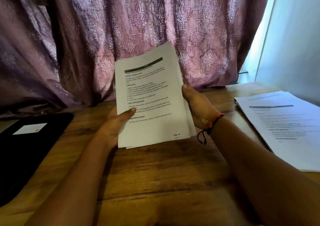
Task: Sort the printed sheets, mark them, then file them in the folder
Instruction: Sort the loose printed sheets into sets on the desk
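Note:
A stack of printed sheets (152, 94) is held upright above the wooden table (155, 177), tilted slightly right. My left hand (114, 123) grips its lower left edge, thumb lying across the printed front page. At the stack's right edge, my right hand (197, 108) holds it with fingers behind the paper; a thread bracelet is on that wrist. A small handwritten mark shows at the front page's bottom right corner. A black folder (29, 149) with a white label lies shut on the table at the left. A second pile of printed sheets (285, 127) lies flat at the right.
A purple patterned curtain (121, 32) hangs right behind the table's far edge. A pale wall (294, 35) stands at the far right. Bare wood lies between my forearms and in front of the flat pile.

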